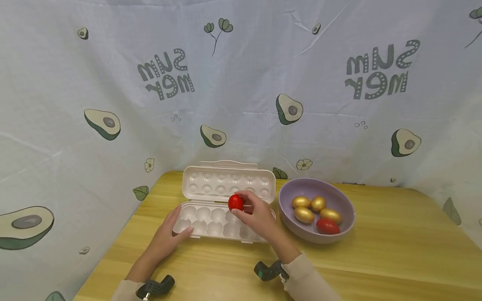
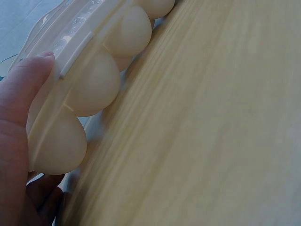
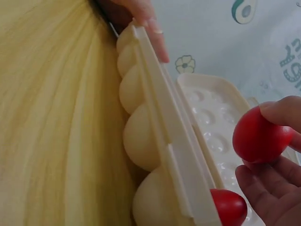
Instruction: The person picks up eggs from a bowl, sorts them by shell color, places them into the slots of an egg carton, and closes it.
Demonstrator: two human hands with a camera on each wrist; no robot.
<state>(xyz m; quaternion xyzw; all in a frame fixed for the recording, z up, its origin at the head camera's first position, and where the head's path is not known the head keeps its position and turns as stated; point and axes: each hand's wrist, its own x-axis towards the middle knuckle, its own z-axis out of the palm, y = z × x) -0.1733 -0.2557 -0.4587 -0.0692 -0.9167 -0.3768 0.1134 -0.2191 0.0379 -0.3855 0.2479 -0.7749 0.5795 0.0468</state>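
Observation:
An open white plastic egg carton (image 1: 214, 229) sits on the table, its lid (image 1: 188, 180) folded back. At the carton's left end, my left hand (image 1: 165, 238) grips it, thumb over the front rim and the other fingers around the end. My right hand (image 1: 260, 217) pinches a red egg (image 1: 235, 202) between thumb and fingers above the carton's right half. In the right wrist view, a second red egg (image 3: 229, 207) pokes up from a cup of the carton under that hand. The visible left cups hold nothing.
Right of the carton stands a purple bowl (image 1: 316, 239) with several gold eggs (image 1: 304, 215) and a red egg (image 1: 327, 226). All rest on a wooden table (image 1: 395, 238). A printed cloth (image 1: 244, 83) hangs behind and along the left side.

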